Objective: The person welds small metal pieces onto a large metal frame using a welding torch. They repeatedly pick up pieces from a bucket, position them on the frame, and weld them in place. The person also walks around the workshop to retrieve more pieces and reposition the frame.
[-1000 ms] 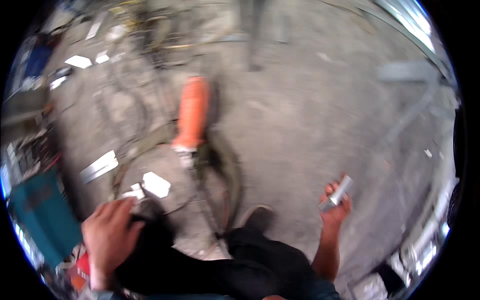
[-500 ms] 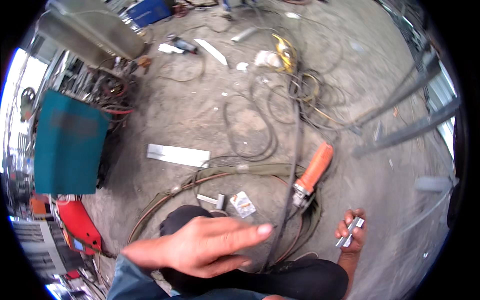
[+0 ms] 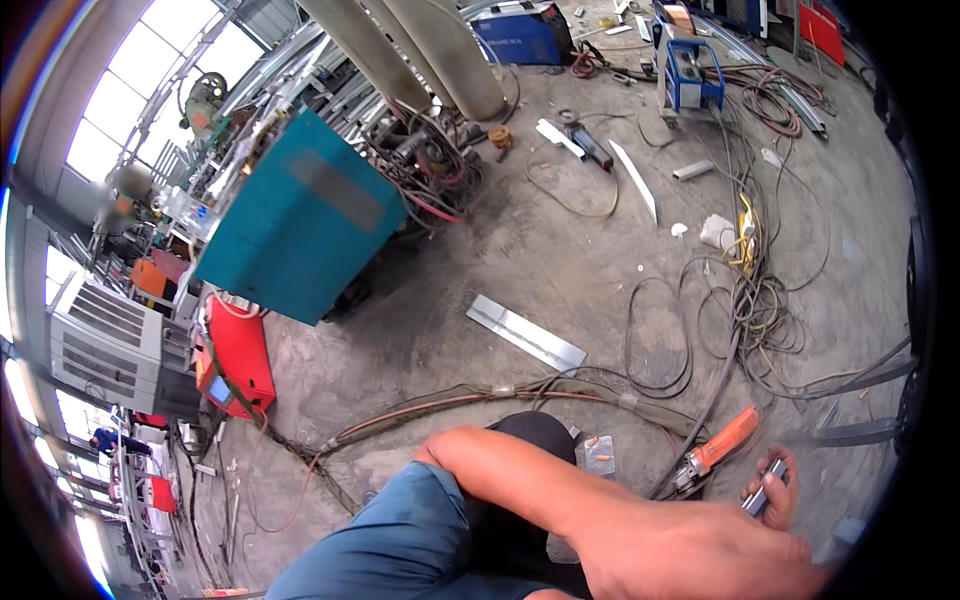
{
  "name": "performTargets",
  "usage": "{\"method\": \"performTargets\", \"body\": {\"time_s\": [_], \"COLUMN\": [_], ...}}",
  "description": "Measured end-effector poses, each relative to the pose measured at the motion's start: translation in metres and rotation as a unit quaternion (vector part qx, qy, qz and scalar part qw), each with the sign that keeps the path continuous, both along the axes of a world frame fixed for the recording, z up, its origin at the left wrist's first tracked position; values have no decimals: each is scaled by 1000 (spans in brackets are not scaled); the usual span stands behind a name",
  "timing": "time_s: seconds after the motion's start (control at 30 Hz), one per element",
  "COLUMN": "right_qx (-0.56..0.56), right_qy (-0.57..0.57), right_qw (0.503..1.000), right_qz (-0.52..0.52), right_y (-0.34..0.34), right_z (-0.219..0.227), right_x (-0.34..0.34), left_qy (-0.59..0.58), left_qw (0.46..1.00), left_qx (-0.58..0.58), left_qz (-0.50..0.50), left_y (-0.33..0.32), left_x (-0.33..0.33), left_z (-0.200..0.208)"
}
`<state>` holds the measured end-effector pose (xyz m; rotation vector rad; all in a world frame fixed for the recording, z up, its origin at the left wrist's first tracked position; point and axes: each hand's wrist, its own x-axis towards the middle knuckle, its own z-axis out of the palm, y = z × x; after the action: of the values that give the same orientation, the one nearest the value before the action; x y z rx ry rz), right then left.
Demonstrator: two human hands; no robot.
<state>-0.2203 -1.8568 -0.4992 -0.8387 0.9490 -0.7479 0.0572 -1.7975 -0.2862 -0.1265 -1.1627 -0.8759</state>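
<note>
My right hand (image 3: pixel 785 488), at the lower right, has its fingers closed round a short silvery metal piece (image 3: pixel 766 490). My left hand (image 3: pixel 700 552) reaches across in front of my body, close to the right hand; its back shows, and its fingers are hidden from sight. Just beyond the two hands an orange angle grinder (image 3: pixel 727 440) lies on the floor. A small clear plastic bag (image 3: pixel 600 457) with orange bits in it lies between the grinder and my dark-clad knee (image 3: pixel 540 432).
A flat metal strip (image 3: pixel 527 333) lies mid-floor behind a sheathed hose (image 3: pixel 440 405). Tangled cables (image 3: pixel 750 310) spread at the right. A teal cabinet (image 3: pixel 305 220) and red machine (image 3: pixel 240 350) stand left. Farther back are a blue box-shaped machine (image 3: pixel 520 35) and a blue-framed unit (image 3: pixel 690 75).
The view has swung left. My left hand has moved right, from a pointing pose over my knee to beside my right hand. The right hand still holds the metal piece.
</note>
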Motion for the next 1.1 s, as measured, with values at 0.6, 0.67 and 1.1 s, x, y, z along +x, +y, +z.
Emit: {"method": "performTargets", "body": {"time_s": [0.6, 0.67, 1.1], "right_qx": [372, 369, 204], "right_qy": [-244, -220, -98], "right_qw": [866, 873, 921], "right_qz": [-229, -231, -317], "right_y": [105, 112, 149], "right_z": [239, 300, 535], "right_x": [221, 238, 274], "left_qy": [-679, -678, -671], "left_qw": [594, 560, 486], "left_qx": [386, 457, 542], "left_qz": [192, 134, -144], "left_y": [53, 67, 49], "left_x": [86, 102, 147], "left_z": [175, 195, 369]}}
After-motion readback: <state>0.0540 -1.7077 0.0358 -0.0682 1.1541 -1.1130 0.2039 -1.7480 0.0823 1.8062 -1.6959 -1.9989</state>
